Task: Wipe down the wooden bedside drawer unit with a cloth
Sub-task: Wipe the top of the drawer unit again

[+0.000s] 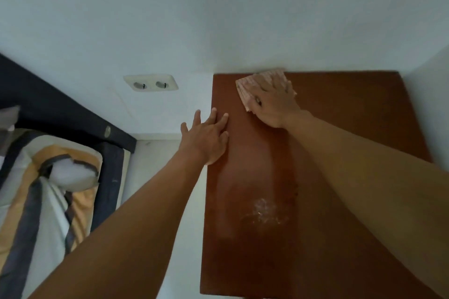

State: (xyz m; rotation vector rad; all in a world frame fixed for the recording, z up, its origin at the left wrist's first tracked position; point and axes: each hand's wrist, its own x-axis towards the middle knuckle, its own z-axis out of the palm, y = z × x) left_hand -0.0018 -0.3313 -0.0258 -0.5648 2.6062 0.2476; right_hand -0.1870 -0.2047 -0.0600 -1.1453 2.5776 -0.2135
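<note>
The reddish-brown wooden top of the bedside drawer unit [340, 109] fills the right half of the view, seen from above. My right hand [274, 102] presses flat on a pink patterned cloth [252, 82] at the unit's far left corner, against the wall. Fingers spread, my left hand [206, 138] rests on the unit's left edge and holds nothing. A whitish smear [264, 211] marks the wood near the middle. The drawers themselves are hidden below the top.
A white wall runs behind the unit, with a double socket [150, 82] to its left. A bed with a dark frame [60, 109] and striped bedding [48, 189] stands at the left. A strip of pale floor [155, 165] lies between bed and unit.
</note>
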